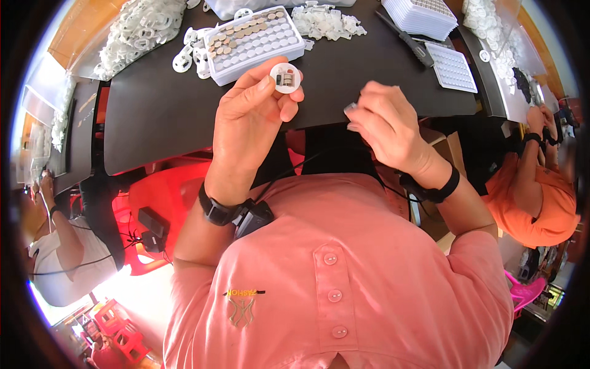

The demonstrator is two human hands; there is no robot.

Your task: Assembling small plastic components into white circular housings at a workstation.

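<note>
My left hand [246,114] is raised above the table's near edge, thumb and fingers closed on a small round white plastic housing [286,89]. Its open face shows small dark, brown and silvery components inside. To the right, my right hand [390,126] pinches a small clear-grey piece [350,108] at its fingertips; its exact kind is too small to make out. Just beyond my left hand sits a white tray [228,75] with rows of round pockets, part of them filled with bronze-coloured discs [224,46].
Heaps of translucent plastic parts [138,37] and loose clear pieces [326,23] lie on the dark table [160,104]. A tray stack [424,18], a black-handled tool [405,40] and a flat white tray [453,69] are at far right. Co-workers sit at both sides.
</note>
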